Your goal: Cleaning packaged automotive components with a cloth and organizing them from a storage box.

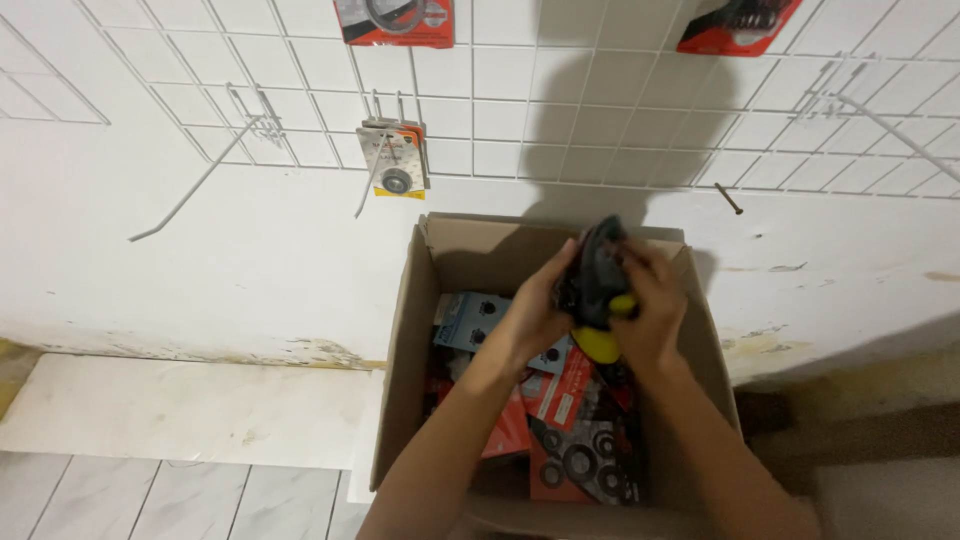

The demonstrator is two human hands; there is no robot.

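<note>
Both my hands are raised over an open cardboard box (pixel 400 340) that stands on the floor against a white wall. My left hand (pixel 535 310) and my right hand (pixel 650 305) together grip a dark packaged item with a yellow part (pixel 598 290), blurred by motion. Below them the box holds several carded packs, red ones (pixel 560 400) and a blue one (pixel 470 320), with round black discs on them.
A white wire grid panel (pixel 560 90) hangs on the wall with long hooks (pixel 200 185). One carded pack (pixel 395 160) hangs on a hook at the centre. Two red packs (pixel 395 20) (pixel 735 25) hang at the top. The floor is pale marble tile (pixel 180 410).
</note>
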